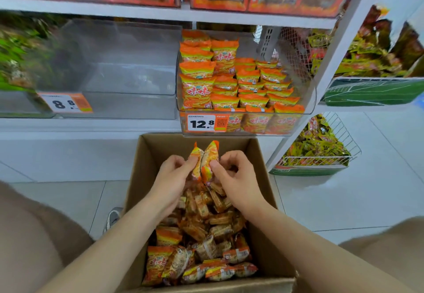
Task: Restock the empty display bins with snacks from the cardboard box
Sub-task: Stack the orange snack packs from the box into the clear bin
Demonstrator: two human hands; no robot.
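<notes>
- Shop aisle, pale tiled floor [344, 201], white metal shelving [137, 15] with clear plastic bins; open brown cardboard box [263, 201] stands on the floor below the shelf.
- Left hand [171, 175]: thumb and fingers pinched on one small orange-and-yellow snack packet [196, 163], held upright on edge above the box.
- Right hand [236, 173]: same pinch on a second orange-and-yellow packet [210, 157], other fingers curled. The two packets touch face to face between the hands.
- Both forearms reach forward from the lower corners and converge over the box, wrists roughly level, palms facing each other.
- Box under the hands holds a loose heap of matching packets [202, 246], roughly half its depth as far as I can judge.
- Step in hand, by my read: squaring up a small stack before lifting it to the shelf. Do it well by keeping the packets aligned edge to edge and gripping the bodies, not the crimped ends (the foil looks slippery).
- Directly above the box: clear bin with a 12.8 price tag [307, 118], already well filled with the same packets in rows.
- Left of it: large clear bin with an 8.8 tag [128, 106], which looks empty (blurred, contents hard to tell). That is likely the next target.
- White wire baskets of yellow-green packets [321, 155] sit off to the right, not involved.
</notes>
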